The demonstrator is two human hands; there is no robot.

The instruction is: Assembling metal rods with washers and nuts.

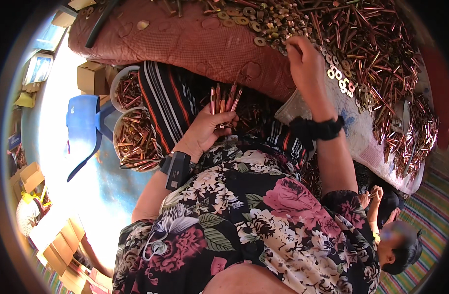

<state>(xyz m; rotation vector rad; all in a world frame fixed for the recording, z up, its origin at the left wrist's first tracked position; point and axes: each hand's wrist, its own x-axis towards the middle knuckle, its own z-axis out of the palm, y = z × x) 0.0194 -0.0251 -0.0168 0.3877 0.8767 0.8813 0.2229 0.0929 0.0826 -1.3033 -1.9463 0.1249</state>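
Observation:
In front of my lap, my left hand (209, 126) grips a small bundle of upright metal bolts (225, 100), copper-pink and brassy, with the fingers wrapped round their lower ends. My right hand (305, 61) is up at the edge of a heap of small brassy nuts (278, 22). Its fingers are bent and pressed together; whatever they pinch is hidden or too small to name. Flat ring washers (334, 73) lie scattered just beside that hand. A large pile of loose bolts (361, 39) spreads behind and to the right of it.
A reddish quilted cover (185, 44) lies under the nuts. Two tubs of bolts (136, 139) stand at my left, near a blue plastic chair (83, 122) and cardboard boxes (91, 78). Another person (398, 245) sits at the lower right on a striped mat (432, 220).

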